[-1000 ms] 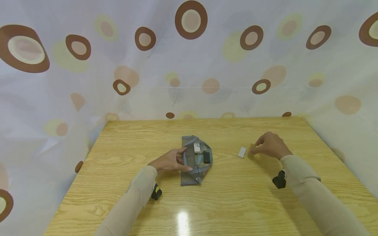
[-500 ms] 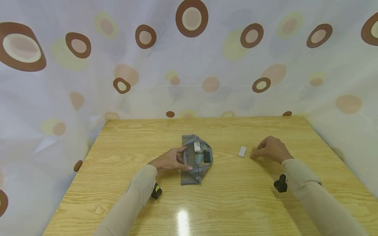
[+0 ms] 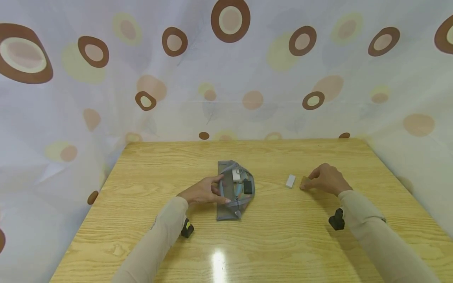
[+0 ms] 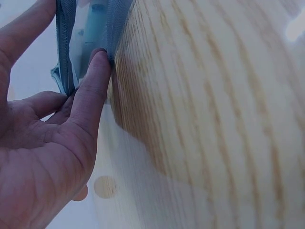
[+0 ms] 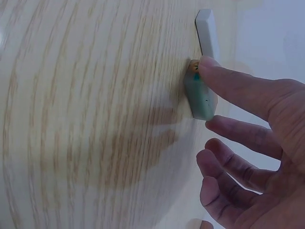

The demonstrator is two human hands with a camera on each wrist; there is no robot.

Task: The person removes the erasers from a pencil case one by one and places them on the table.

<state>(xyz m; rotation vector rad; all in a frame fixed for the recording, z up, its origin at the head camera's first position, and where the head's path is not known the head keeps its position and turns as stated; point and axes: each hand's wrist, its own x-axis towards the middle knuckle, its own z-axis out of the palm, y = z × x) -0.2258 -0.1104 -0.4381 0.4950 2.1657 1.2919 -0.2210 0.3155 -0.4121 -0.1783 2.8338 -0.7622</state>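
Well in from the left edge of the tabletop (image 3: pixel 269 239), the left hand (image 3: pixel 202 192) grasps the zippered rim of a gray mesh pouch (image 3: pixel 228 192), which gapes around small items. A stretch of wood separates it from a white block (image 3: pixel 290 181); just beside that, the right hand's (image 3: pixel 327 179) grip pinches a small block (image 3: pixel 304 182).

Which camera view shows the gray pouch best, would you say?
The head view, showing the pouch almost whole, with small things inside. The left wrist view catches only part, at the left hand; the right wrist view shows none.
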